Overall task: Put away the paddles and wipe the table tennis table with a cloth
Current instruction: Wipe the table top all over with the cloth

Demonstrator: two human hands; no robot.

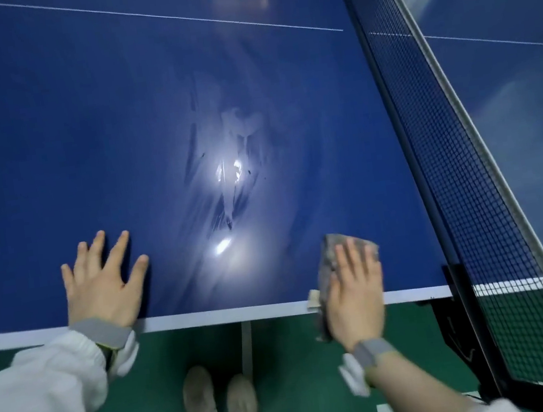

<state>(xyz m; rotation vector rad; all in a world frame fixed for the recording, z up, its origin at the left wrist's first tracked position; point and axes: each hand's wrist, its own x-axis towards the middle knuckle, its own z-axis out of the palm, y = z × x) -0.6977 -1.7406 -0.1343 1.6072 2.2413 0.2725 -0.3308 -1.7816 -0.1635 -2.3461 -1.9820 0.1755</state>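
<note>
My right hand (352, 293) presses flat, fingers straight, on the limp grey cloth (330, 260) at the counter (80, 127) edge beside the net (457, 160); left hand (102, 283) splayed, empty. Soft cloth; best pinched at its overhanging corner.

A green floor (282, 349) spreads below the near edge of the blue worktop (80, 127). A white line mark (385, 409) lies on the floor just beside the black net post (451, 324), which is clamped at the worktop's right corner. Bright lamp glare (224, 174) reflects off the worktop's middle.
</note>
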